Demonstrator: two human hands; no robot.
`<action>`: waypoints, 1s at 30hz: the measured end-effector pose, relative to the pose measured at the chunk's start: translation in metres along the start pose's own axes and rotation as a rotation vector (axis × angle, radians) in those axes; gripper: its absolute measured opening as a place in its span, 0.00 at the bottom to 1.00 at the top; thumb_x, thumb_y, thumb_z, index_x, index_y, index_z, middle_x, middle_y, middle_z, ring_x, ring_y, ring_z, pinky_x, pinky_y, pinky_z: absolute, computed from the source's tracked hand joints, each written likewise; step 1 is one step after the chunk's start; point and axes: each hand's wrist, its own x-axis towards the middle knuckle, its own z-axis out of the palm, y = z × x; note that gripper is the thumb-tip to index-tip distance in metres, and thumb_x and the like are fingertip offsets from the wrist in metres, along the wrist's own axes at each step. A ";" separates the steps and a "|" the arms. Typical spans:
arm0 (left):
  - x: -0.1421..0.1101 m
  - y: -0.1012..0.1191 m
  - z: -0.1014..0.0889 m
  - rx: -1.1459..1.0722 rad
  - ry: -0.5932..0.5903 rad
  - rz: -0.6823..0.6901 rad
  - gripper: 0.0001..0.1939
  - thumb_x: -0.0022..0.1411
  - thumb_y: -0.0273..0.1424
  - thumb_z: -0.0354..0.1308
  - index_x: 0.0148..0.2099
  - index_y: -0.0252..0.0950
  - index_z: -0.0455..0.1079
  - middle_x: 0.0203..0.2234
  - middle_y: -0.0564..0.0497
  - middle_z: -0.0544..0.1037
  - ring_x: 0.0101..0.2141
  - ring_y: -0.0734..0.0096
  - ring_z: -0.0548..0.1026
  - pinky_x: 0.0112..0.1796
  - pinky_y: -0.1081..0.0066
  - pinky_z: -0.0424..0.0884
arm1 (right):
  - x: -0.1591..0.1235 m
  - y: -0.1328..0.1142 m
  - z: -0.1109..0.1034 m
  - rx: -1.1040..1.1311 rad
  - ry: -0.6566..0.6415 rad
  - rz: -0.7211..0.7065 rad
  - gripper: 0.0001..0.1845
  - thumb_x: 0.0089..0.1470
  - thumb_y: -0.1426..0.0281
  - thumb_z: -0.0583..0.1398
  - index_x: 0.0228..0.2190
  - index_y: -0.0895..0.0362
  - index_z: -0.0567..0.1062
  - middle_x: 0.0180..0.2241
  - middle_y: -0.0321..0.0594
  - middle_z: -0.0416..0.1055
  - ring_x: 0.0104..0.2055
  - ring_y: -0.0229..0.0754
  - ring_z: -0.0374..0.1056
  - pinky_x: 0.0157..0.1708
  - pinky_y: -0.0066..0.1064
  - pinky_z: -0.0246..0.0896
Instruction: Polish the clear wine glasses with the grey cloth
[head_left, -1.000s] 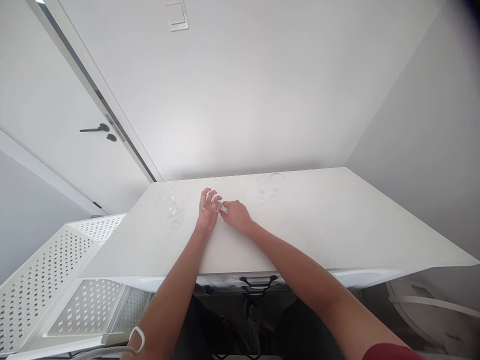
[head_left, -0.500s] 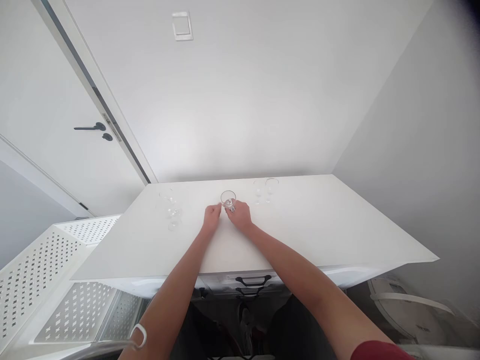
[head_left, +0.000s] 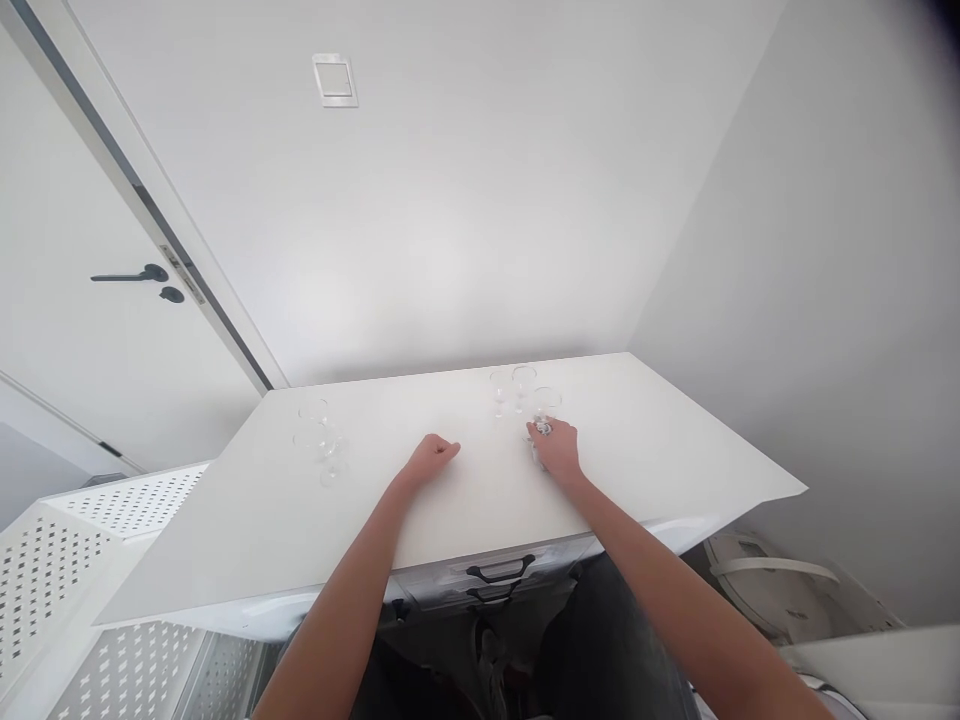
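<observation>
My right hand point(head_left: 559, 448) is wrapped round the stem of a clear wine glass point(head_left: 547, 398), whose bowl shows above the fingers. The fingers hide most of the stem, and whether its foot touches the white top cannot be made out. Just to the left and behind, two more clear stemmed glasses point(head_left: 523, 384) stand upright side by side. My left hand point(head_left: 431, 458) rests over the middle of the white top, fingers curled in, with nothing seen in it. Further left is a group of faint, see-through glasses point(head_left: 322, 438), hard to tell apart.
A white cabinet top point(head_left: 375, 410) spans the view, with a black drawer handle point(head_left: 500, 570) at its front. White perforated baskets point(head_left: 52, 560) stand at the left. A door with a black handle point(head_left: 127, 276) is behind left. At lower right sits a pale round-fronted object point(head_left: 772, 590).
My right hand has carried the wine glass rightwards, beside the two standing glasses. My left hand has come away from it and stays near the middle. The view has shifted somewhat.
</observation>
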 end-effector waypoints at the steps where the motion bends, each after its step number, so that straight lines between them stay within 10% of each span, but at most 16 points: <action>1: -0.003 0.003 -0.001 0.040 -0.083 0.000 0.30 0.57 0.39 0.64 0.19 0.39 0.45 0.19 0.56 0.43 0.21 0.78 0.39 0.25 0.69 0.36 | 0.001 -0.003 0.002 -0.041 -0.006 0.018 0.16 0.56 0.57 0.59 0.27 0.56 0.76 0.25 0.41 0.75 0.25 0.42 0.68 0.26 0.31 0.59; 10: -0.008 0.011 -0.015 -0.076 -0.371 0.050 0.32 0.61 0.44 0.60 0.19 0.40 0.40 0.18 0.58 0.40 0.22 0.77 0.39 0.25 0.68 0.37 | 0.000 -0.019 0.004 -0.234 -0.038 0.049 0.15 0.60 0.58 0.58 0.31 0.55 0.77 0.30 0.44 0.76 0.30 0.45 0.72 0.28 0.32 0.60; 30: -0.056 0.021 0.002 0.309 -0.277 0.002 0.30 0.63 0.50 0.54 0.24 0.40 0.39 0.20 0.58 0.41 0.23 0.77 0.40 0.26 0.66 0.38 | -0.020 -0.009 0.011 -0.230 0.037 0.045 0.26 0.56 0.61 0.58 0.55 0.55 0.64 0.49 0.49 0.70 0.43 0.50 0.72 0.39 0.37 0.64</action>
